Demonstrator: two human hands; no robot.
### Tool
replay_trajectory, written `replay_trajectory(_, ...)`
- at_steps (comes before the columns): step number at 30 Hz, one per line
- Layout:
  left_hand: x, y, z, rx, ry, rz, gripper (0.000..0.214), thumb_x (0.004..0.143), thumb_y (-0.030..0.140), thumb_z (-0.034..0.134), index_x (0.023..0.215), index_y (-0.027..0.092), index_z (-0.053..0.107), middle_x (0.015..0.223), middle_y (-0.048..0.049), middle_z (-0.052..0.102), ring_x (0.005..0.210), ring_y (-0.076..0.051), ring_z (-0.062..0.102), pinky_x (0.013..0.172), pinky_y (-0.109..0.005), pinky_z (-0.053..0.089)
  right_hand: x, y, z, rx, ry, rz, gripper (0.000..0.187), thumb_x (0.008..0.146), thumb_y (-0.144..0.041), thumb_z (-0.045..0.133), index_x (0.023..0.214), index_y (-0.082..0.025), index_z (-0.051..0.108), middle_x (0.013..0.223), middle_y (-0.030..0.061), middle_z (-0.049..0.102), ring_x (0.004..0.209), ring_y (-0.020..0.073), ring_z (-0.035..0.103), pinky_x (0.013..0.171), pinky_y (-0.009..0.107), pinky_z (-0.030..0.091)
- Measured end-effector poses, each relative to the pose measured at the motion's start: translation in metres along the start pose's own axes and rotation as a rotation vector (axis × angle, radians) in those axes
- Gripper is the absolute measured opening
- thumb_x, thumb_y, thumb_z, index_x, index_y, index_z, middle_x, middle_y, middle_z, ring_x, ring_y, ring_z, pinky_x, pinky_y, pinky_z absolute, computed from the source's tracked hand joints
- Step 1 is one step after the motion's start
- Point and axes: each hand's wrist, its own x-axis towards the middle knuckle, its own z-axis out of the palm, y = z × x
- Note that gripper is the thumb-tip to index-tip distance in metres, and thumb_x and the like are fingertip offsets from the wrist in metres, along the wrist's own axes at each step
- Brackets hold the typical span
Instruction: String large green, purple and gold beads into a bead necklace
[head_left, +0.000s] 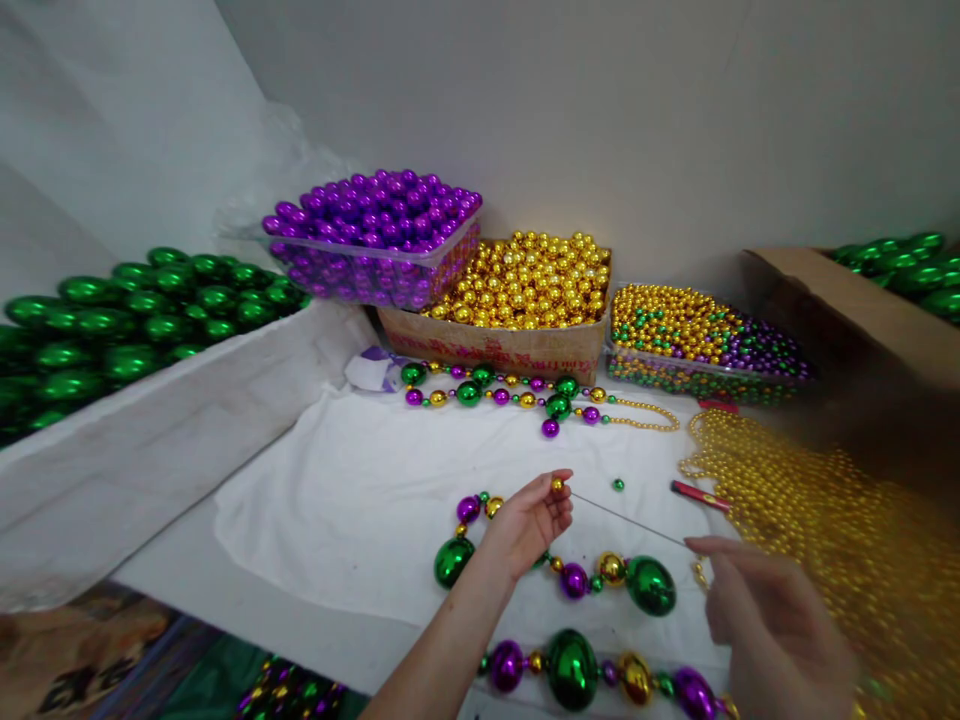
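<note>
My left hand pinches a small gold bead between thumb and fingertips. From that bead a long thin needle runs down to the right, where my right hand grips its other end; whether the tip is inside the bead I cannot tell. Under my left arm lies a strand with purple, gold and large green beads. Nearer to me, a second strand includes a large green bead. One loose small green bead rests on the white cloth.
At the back stand a clear tub of purple beads, a cardboard box of gold beads and a tub of mixed small beads. A finished-looking necklace lies before them. Gold bead chains and a red lighter are right.
</note>
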Motion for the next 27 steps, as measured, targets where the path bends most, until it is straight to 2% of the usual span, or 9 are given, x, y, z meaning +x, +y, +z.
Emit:
replay_trajectory(12, 0.000, -0.001, -0.002, 0.009, -0.024, -0.017, 0.023, 0.089, 0.018, 0.051, 0.103, 0.007, 0.065, 0.078, -0.0060, 0.060, 0.066, -0.011, 0.059, 0.062, -0.022, 0.049, 0.002, -0.003, 0.004, -0.031, 0.025, 0.024, 0.021, 0.075, -0.035, 0.069, 0.078, -0.016, 0.062, 0.086, 0.0045, 0.066, 0.048, 0.0066, 0.041, 0.041, 0.021, 0.035)
replay_trajectory(18, -0.002, -0.003, 0.000, 0.061, -0.042, -0.009, 0.021, 0.085, 0.022, 0.059, 0.100, 0.009, 0.064, 0.078, -0.0052, 0.060, 0.066, -0.011, 0.059, 0.062, -0.022, 0.049, 0.007, 0.016, -0.001, 0.013, -0.029, -0.002, 0.024, 0.077, -0.039, 0.068, 0.083, -0.016, 0.063, 0.089, 0.0044, 0.066, 0.047, 0.0063, 0.042, 0.040, 0.021, 0.034)
replay_trajectory(21, -0.004, -0.006, 0.007, 0.093, -0.016, 0.074, 0.017, 0.080, 0.026, 0.068, 0.089, 0.012, 0.063, 0.078, -0.0031, 0.060, 0.065, -0.010, 0.058, 0.061, -0.021, 0.049, 0.013, 0.034, -0.002, 0.005, -0.088, 0.015, 0.025, 0.078, -0.040, 0.067, 0.085, -0.016, 0.064, 0.074, 0.0013, 0.063, 0.046, 0.0071, 0.043, 0.042, 0.021, 0.035)
replay_trajectory(24, -0.006, -0.015, 0.018, 0.123, 0.057, 0.237, 0.020, 0.077, 0.030, 0.072, 0.080, 0.014, 0.060, 0.076, -0.0010, 0.059, 0.063, -0.008, 0.056, 0.060, -0.020, 0.047, 0.015, 0.051, 0.004, 0.045, -0.168, 0.115, 0.027, 0.080, -0.043, 0.065, 0.086, -0.017, 0.065, 0.053, -0.0047, 0.048, 0.045, 0.0084, 0.041, 0.044, 0.022, 0.032)
replay_trajectory(27, -0.010, -0.027, 0.032, 0.189, 0.088, 0.319, 0.020, 0.078, 0.032, 0.071, 0.080, 0.015, 0.060, 0.075, -0.0005, 0.060, 0.062, -0.008, 0.054, 0.058, -0.020, 0.045, 0.012, 0.063, 0.014, 0.061, -0.251, 0.173, 0.028, 0.080, -0.045, 0.065, 0.085, -0.017, 0.065, 0.050, -0.0061, 0.043, 0.045, 0.0082, 0.038, 0.043, 0.022, 0.029)
